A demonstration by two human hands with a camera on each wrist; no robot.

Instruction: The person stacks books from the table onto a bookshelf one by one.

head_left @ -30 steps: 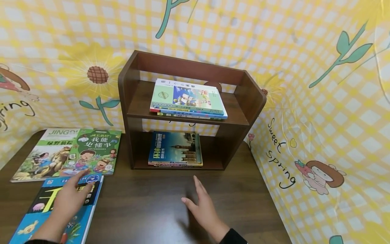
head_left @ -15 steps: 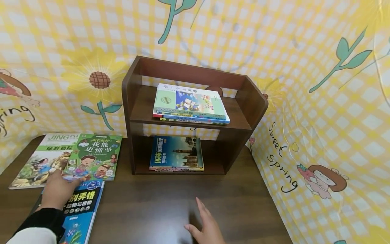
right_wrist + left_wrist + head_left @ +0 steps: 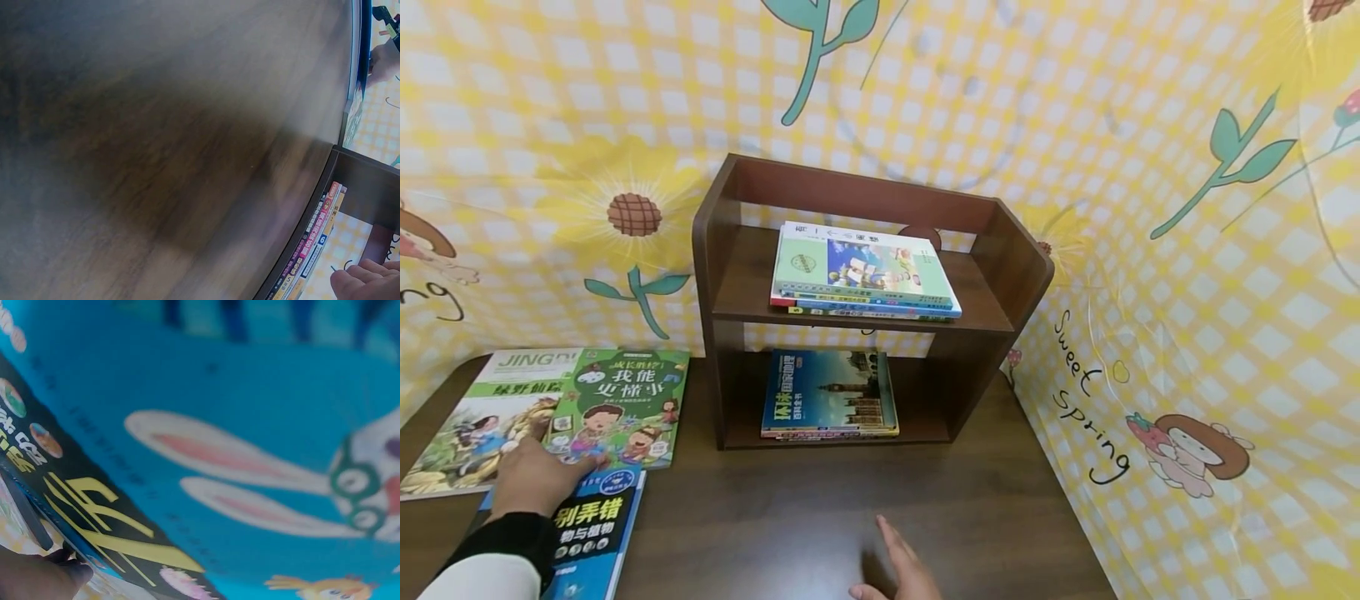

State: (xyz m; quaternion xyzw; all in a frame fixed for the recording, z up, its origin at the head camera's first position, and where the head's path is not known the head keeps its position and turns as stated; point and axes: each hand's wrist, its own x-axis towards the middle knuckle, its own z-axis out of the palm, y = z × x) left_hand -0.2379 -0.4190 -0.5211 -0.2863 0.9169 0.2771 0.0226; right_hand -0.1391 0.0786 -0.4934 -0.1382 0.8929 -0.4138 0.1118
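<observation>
My left hand (image 3: 531, 479) reaches over the top edge of a blue children's book (image 3: 583, 533) on the table, its thumb and finger spread at the lower edge of a green picture book (image 3: 625, 408). In the left wrist view the blue book (image 3: 206, 381) fills most of the picture and the hand (image 3: 37, 575) is by its far edge; some fingertips are hidden. Beside the green book, partly under it, lies a white-topped storybook (image 3: 482, 425). My right hand (image 3: 902, 571) hovers over the table with extended fingers, holding nothing; its fingers (image 3: 365, 275) show in the right wrist view.
A dark brown two-tier shelf (image 3: 722, 333) stands at the back. On its upper board lies a stack of books (image 3: 865, 267); a second stack (image 3: 831, 392) lies below. Yellow checked cloth (image 3: 1150, 333) hangs behind and right of the brown table (image 3: 760, 517).
My left hand has moved from above the blue book to its top edge, beside the green book. The right hand has drawn back towards me. The head view has tilted up slightly.
</observation>
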